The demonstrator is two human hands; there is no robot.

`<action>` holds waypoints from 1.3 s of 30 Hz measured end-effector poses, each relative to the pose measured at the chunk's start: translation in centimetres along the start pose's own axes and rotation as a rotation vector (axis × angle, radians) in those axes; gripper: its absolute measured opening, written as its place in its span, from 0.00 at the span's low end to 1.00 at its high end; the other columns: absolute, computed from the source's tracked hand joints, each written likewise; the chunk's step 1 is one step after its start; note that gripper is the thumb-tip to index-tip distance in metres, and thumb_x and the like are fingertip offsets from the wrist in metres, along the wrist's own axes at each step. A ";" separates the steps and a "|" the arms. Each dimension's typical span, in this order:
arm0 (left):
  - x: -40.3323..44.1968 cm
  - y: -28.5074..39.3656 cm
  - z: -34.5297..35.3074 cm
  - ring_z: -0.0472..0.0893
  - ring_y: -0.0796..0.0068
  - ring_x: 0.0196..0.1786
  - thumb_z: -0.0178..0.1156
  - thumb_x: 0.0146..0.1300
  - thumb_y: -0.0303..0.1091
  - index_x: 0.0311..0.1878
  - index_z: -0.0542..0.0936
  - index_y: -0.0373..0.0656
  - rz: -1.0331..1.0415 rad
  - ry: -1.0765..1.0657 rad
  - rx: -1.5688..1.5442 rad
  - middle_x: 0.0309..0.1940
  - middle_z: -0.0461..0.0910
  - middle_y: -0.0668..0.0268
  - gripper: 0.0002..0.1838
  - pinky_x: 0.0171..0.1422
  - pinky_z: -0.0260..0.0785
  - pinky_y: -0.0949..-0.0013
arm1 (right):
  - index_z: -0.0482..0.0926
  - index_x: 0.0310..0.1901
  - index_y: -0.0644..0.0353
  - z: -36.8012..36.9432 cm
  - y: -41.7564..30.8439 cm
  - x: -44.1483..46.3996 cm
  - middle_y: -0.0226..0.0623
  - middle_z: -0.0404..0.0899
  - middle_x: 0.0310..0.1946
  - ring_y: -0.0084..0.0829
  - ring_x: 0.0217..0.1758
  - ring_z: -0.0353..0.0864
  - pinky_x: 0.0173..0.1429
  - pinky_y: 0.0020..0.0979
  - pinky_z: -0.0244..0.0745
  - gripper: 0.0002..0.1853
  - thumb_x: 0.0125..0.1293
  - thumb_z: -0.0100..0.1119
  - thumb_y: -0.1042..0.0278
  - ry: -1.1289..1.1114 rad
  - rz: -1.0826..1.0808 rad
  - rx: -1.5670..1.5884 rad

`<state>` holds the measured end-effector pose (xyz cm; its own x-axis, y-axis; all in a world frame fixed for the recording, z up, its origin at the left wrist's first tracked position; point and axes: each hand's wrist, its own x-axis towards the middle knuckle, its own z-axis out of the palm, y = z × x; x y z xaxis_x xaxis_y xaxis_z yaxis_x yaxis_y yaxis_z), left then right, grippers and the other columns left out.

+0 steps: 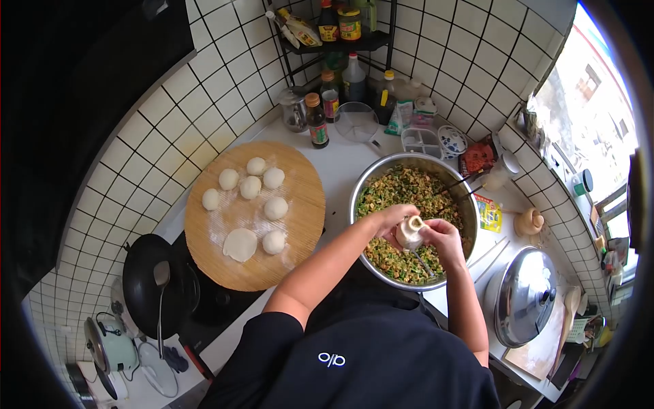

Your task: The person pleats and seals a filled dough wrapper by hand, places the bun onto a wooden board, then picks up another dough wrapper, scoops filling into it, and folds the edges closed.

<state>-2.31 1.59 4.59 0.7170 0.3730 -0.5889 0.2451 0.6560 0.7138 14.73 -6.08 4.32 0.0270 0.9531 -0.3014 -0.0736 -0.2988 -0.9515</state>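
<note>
Above a large steel bowl [355, 253] of chopped green and brown filling [402, 187], both hands hold a filled dough bun [409, 237]. Its gathered top has a small opening. My left hand [390, 219] is wrapped round the bun's far left side. Fingers of my right hand [444, 237] pinch its edge from the right. The handle of a metal spoon [424, 262] shows in the filling below the bun; its other end is hidden. On a round wooden board [306, 198] at left lie several dough balls [275, 208] and one flat dough wrapper [240, 245].
A black wok [153, 273] with a spatula [161, 274] stands at lower left. Sauce bottles [317, 121] line the back corner under a black shelf [371, 42]. At right sit a lidded steel pot [524, 296] and chopsticks [489, 260]. Dark sticks [466, 180] rest in the bowl.
</note>
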 end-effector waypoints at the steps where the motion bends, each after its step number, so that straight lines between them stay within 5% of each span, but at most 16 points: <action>1: -0.4 0.1 -0.4 0.79 0.68 0.40 0.46 0.61 0.50 0.50 0.71 0.49 0.011 0.026 -0.028 0.36 0.76 0.64 0.20 0.40 0.76 0.59 | 0.76 0.34 0.64 0.1 -0.2 -0.1 0.31 0.77 0.26 0.17 0.26 0.72 0.33 0.18 0.68 0.08 0.53 0.63 0.72 0.026 -0.007 0.104; 4: -0.1 -1.4 1.2 0.77 0.68 0.45 0.48 0.62 0.49 0.54 0.68 0.50 0.245 0.105 -0.096 0.44 0.73 0.63 0.21 0.42 0.76 0.58 | 0.75 0.33 0.63 -0.1 0.3 0.2 0.30 0.77 0.26 0.16 0.25 0.72 0.30 0.18 0.67 0.08 0.54 0.63 0.73 0.042 -0.050 0.010; 7: 1.1 -2.2 1.6 0.77 0.69 0.44 0.47 0.64 0.47 0.56 0.66 0.50 0.254 0.124 -0.099 0.48 0.70 0.64 0.20 0.40 0.78 0.59 | 0.75 0.36 0.63 -0.2 -0.4 -0.1 0.31 0.78 0.29 0.17 0.27 0.74 0.33 0.19 0.69 0.08 0.55 0.61 0.74 0.028 -0.027 -0.216; 11: 0.8 -2.2 1.3 0.78 0.68 0.43 0.47 0.64 0.45 0.55 0.66 0.49 0.182 0.112 -0.189 0.47 0.71 0.62 0.19 0.38 0.78 0.60 | 0.74 0.43 0.67 -0.4 -2.1 -1.0 0.32 0.77 0.33 0.20 0.33 0.77 0.38 0.21 0.73 0.14 0.53 0.61 0.77 -0.161 0.035 -0.014; 18: 0.9 -1.9 1.4 0.79 0.66 0.39 0.45 0.62 0.42 0.46 0.69 0.49 0.116 0.169 -0.015 0.44 0.70 0.64 0.13 0.36 0.79 0.62 | 0.78 0.35 0.64 0.7 -1.2 -1.2 0.29 0.75 0.29 0.18 0.31 0.73 0.36 0.21 0.70 0.08 0.51 0.63 0.78 0.023 -0.153 -0.473; 19: 0.7 -1.7 1.3 0.79 0.66 0.39 0.45 0.62 0.42 0.45 0.70 0.49 0.091 0.164 0.019 0.44 0.70 0.64 0.13 0.35 0.79 0.62 | 0.79 0.33 0.62 1.1 -1.4 -1.4 0.29 0.73 0.25 0.20 0.28 0.72 0.34 0.22 0.69 0.08 0.49 0.64 0.77 0.035 -0.314 -0.547; 22: 0.7 -1.4 1.2 0.80 0.65 0.38 0.47 0.60 0.44 0.43 0.71 0.47 0.020 0.143 0.067 0.41 0.73 0.61 0.14 0.32 0.79 0.62 | 0.78 0.33 0.62 1.2 -1.3 -1.6 0.35 0.71 0.36 0.24 0.37 0.74 0.38 0.25 0.72 0.08 0.50 0.64 0.74 0.043 -0.526 -0.712; 23: 0.6 -1.4 1.3 0.80 0.65 0.37 0.46 0.59 0.46 0.43 0.71 0.47 0.015 0.141 0.076 0.39 0.74 0.60 0.15 0.32 0.78 0.62 | 0.78 0.33 0.63 1.3 -1.1 -1.5 0.37 0.70 0.42 0.27 0.41 0.75 0.39 0.26 0.74 0.07 0.50 0.64 0.74 0.034 -0.510 -0.653; 26: 0.4 -1.1 1.1 0.81 0.65 0.36 0.43 0.60 0.53 0.44 0.71 0.47 -0.040 0.108 0.049 0.36 0.77 0.60 0.21 0.33 0.78 0.62 | 0.78 0.34 0.63 1.1 -1.0 -1.6 0.36 0.75 0.34 0.31 0.34 0.77 0.38 0.26 0.74 0.09 0.49 0.65 0.75 0.041 -0.380 -0.593; 31: 0.4 -0.6 1.1 0.81 0.70 0.33 0.35 0.57 0.71 0.45 0.72 0.46 -0.027 0.007 0.087 0.33 0.79 0.62 0.36 0.33 0.78 0.62 | 0.78 0.35 0.65 1.5 -0.9 -1.7 0.32 0.75 0.30 0.24 0.32 0.76 0.37 0.24 0.73 0.08 0.51 0.63 0.76 0.096 -0.307 -0.361; 36: -0.1 0.1 0.3 0.81 0.71 0.36 0.30 0.55 0.74 0.53 0.70 0.45 -0.039 -0.057 0.147 0.35 0.79 0.62 0.43 0.34 0.78 0.64 | 0.78 0.41 0.67 0.6 -1.6 -1.5 0.33 0.78 0.28 0.20 0.31 0.75 0.38 0.22 0.72 0.13 0.54 0.62 0.72 -0.032 -0.031 -0.304; 39: 0.0 -0.8 -0.8 0.81 0.71 0.40 0.30 0.56 0.73 0.59 0.66 0.43 0.042 0.002 -0.068 0.41 0.78 0.61 0.44 0.39 0.77 0.67 | 0.77 0.39 0.68 0.3 -1.2 -1.3 0.34 0.79 0.29 0.20 0.30 0.76 0.37 0.22 0.73 0.11 0.56 0.61 0.71 0.034 -0.084 -0.018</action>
<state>-3.02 1.63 3.68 0.7246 0.4018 -0.5599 0.1699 0.6832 0.7102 14.50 -6.93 5.82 0.0663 0.9728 -0.2221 -0.0516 -0.2189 -0.9744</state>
